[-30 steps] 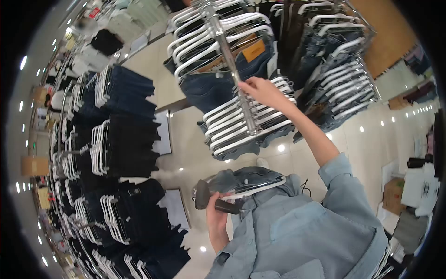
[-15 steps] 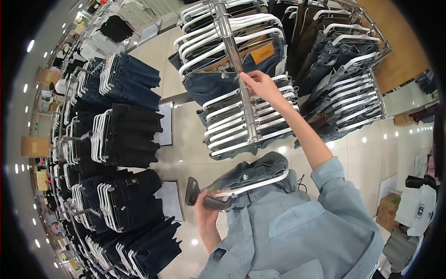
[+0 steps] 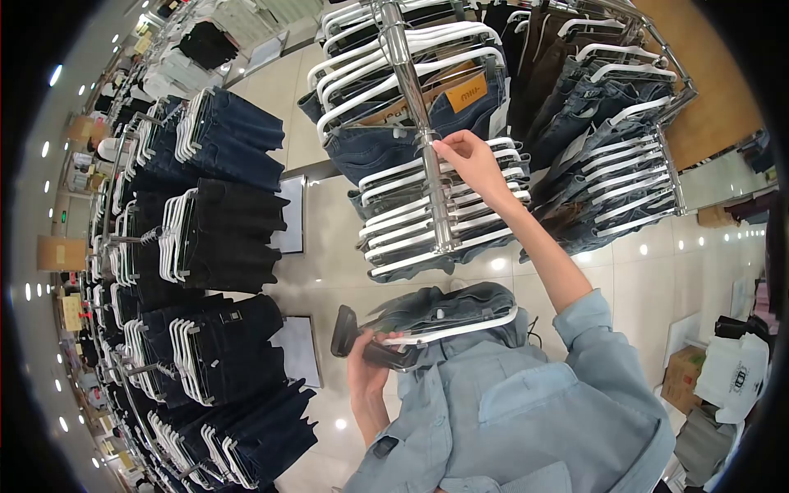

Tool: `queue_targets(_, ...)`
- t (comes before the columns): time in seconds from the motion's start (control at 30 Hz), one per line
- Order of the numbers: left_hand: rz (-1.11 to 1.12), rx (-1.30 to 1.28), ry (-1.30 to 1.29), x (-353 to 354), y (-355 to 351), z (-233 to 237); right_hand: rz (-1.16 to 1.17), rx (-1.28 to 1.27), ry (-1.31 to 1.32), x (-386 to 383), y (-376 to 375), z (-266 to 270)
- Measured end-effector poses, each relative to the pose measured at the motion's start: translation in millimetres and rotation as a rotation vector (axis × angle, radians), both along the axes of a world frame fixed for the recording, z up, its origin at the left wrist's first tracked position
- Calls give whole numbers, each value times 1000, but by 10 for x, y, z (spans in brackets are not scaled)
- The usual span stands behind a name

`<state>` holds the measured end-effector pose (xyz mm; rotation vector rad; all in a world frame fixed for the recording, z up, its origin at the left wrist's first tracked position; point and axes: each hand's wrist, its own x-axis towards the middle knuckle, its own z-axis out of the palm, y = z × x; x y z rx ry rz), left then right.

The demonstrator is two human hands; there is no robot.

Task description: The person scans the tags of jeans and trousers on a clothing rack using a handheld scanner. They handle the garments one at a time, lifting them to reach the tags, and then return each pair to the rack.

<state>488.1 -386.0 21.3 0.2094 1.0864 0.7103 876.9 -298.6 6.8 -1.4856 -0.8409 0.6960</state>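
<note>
My left hand is closed around a black handheld barcode scanner, low in front of my body. The same hand also grips the end of a white hanger with blue-grey jeans clipped to it. My right hand reaches up to the chrome rail, thumb and forefinger pinched together beside it. Whatever lies between those fingertips is too small to make out. White hangers with jeans hang along this rail, both behind and in front of my right hand. One pair carries an orange label.
On the left, racks hold dark trousers and blue jeans on white hangers. More jeans hang on a second rail at the right. A cardboard box and a white bag stand at the lower right.
My right hand has shifted slightly right and down, its fingertips coming off the front of the rail to its side. The scanner and held jeans have moved a little right in view.
</note>
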Motion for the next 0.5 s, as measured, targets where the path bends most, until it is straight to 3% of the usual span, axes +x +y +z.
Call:
queue_targets(0.17,-14,56,-16,-37,-44,-89,-165,31,-269,-226,-301,155)
queue_targets(0.23,10,63,-24,-44,-82,-104,39,-170,-89,-237,-417,164)
queue_targets(0.27,12,45,-17,-43,-85,-99,88,-193,92,-225,-422,201)
queue_targets(0.3,13,29,-11,-47,-87,-92,156,-191,105,-152,-380,161)
queue_targets(0.37,20,39,-15,-29,-98,-83,124,-110,198,-134,-284,121)
queue_targets(0.5,-9,38,-15,-23,-112,-38,2,-109,132,-144,-145,78)
